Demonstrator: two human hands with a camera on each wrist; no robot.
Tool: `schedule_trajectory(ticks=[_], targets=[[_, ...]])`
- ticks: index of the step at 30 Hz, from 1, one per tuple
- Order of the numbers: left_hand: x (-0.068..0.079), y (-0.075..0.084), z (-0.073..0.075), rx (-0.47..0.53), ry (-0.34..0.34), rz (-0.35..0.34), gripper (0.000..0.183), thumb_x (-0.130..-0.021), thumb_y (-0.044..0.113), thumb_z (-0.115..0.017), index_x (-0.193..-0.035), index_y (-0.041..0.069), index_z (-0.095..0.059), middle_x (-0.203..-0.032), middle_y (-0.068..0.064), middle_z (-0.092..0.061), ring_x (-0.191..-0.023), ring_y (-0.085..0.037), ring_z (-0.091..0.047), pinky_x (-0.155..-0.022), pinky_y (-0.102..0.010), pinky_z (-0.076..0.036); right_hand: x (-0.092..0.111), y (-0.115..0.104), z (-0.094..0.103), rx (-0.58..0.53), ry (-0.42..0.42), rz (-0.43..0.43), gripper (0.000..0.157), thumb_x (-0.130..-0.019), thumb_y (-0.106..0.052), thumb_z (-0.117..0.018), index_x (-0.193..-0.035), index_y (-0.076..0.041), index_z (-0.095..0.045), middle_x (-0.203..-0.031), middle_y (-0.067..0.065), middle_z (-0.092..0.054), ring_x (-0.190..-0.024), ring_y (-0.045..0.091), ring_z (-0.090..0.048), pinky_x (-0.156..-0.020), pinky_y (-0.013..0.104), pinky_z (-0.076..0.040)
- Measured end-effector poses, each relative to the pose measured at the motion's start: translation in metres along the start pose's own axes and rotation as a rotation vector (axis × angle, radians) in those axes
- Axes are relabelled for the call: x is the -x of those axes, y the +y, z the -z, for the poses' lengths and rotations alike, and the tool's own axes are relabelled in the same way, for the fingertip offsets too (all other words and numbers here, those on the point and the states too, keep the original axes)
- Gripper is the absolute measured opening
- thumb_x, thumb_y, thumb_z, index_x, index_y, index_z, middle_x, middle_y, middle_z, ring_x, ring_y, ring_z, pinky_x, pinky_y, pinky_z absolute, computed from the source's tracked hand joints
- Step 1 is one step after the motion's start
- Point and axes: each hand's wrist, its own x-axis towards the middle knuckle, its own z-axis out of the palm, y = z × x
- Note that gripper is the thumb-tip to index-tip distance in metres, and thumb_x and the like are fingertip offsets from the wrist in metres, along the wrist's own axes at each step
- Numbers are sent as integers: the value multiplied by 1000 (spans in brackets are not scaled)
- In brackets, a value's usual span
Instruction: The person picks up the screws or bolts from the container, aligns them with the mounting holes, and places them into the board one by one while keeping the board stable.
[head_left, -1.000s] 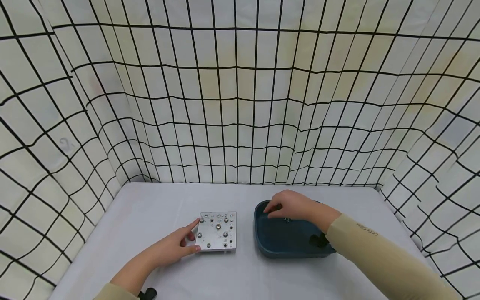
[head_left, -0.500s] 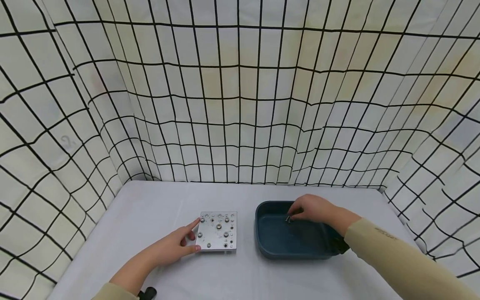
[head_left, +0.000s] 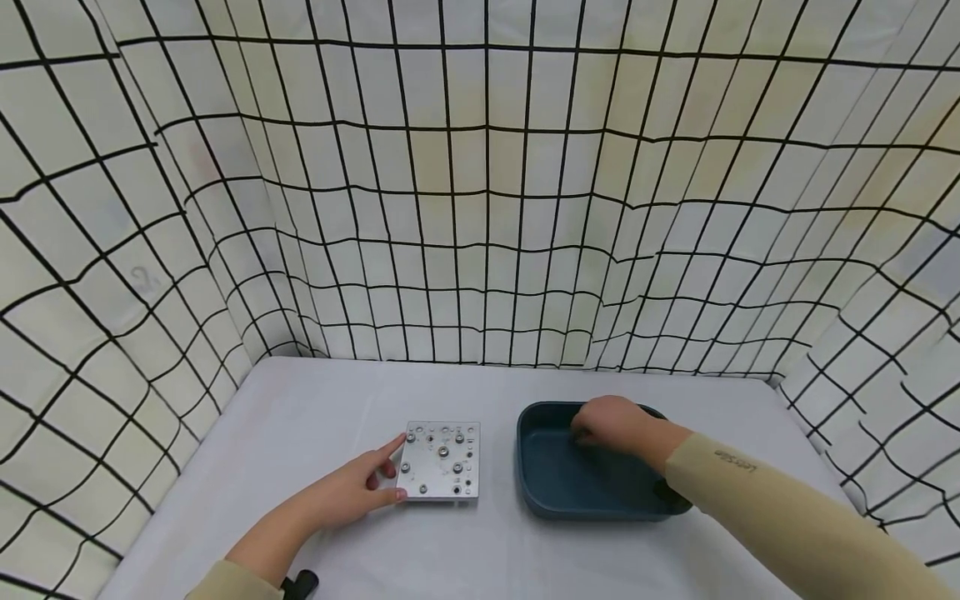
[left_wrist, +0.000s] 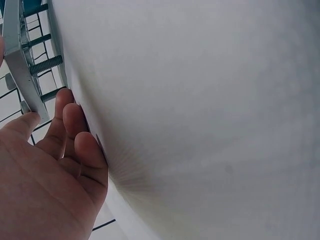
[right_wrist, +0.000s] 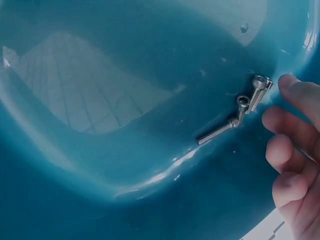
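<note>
My left hand [head_left: 348, 492] holds the left side of a square metal plate [head_left: 431, 468], index finger at the back corner and thumb at the front one. Socket head bolts stand in the plate, and their threaded shanks [left_wrist: 47, 65] stick out beneath it in the left wrist view. My right hand [head_left: 611, 422] reaches down inside a dark blue-green plastic tray [head_left: 528, 487]. In the right wrist view its fingers are loosely bent with nothing between them, and the fingertips are close beside several loose socket head bolts [right_wrist: 259, 81] clustered on the tray floor.
A white cloth [head_left: 360, 558] covers the table under plate and tray. White walls with a black grid [head_left: 487, 292] enclose the back and both sides. The tray's raised rim [head_left: 551, 405] surrounds the right hand.
My right hand has moved from over the tray's back left rim rightward and down into it, now covering the bolts in the head view. The left hand stays on the plate.
</note>
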Motion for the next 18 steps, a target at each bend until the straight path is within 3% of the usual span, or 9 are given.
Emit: schedule_trajectory(ticks=[18], targets=[[-1, 0, 1, 4, -8, -4, 92, -83, 43, -79, -157, 17, -31, -107, 1, -54, -83, -15, -47, -67, -30, -40, -9, 1, -12, 44, -26, -15, 7, -88, -14, -76, -95, -14, -76, -86, -4, -69, -77, 12, -63, -71, 30, -52]])
